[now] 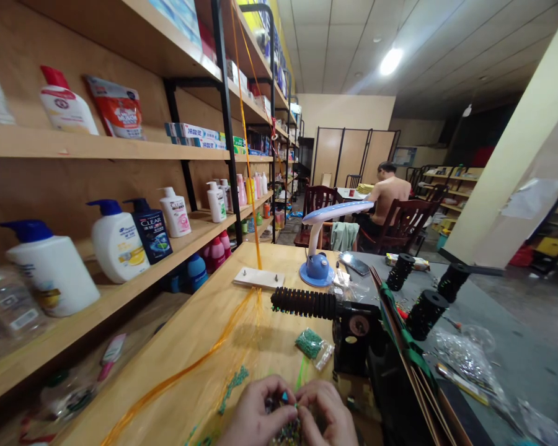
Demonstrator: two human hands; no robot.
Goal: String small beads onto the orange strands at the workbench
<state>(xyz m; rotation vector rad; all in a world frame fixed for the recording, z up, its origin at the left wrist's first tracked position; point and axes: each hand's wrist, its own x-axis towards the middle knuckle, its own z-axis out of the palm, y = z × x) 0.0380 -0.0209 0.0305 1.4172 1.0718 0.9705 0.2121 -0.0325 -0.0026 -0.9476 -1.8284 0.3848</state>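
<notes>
My left hand point(255, 412) and my right hand point(328, 414) meet at the bottom of the view, their fingertips pinching a small beaded piece point(288, 428) of many-coloured beads, with a teal bead point(284, 396) showing between them. Both rest over the wooden tabletop point(190, 334). Orange threads point(186, 368) run across the wood to the left of my hands. A loose strand of green beads point(232, 389) lies close to my left hand. A small plastic bag of green beads point(309, 344) sits just beyond my fingers.
A black machine with a ribbed spindle point(304, 303) stands beyond my hands, with a blue desk lamp point(317, 266) behind it. Shelves of shampoo bottles point(118, 244) line the left. A grey table with ribbed black spools point(425, 314) lies right. A seated person point(388, 198) sits farther back.
</notes>
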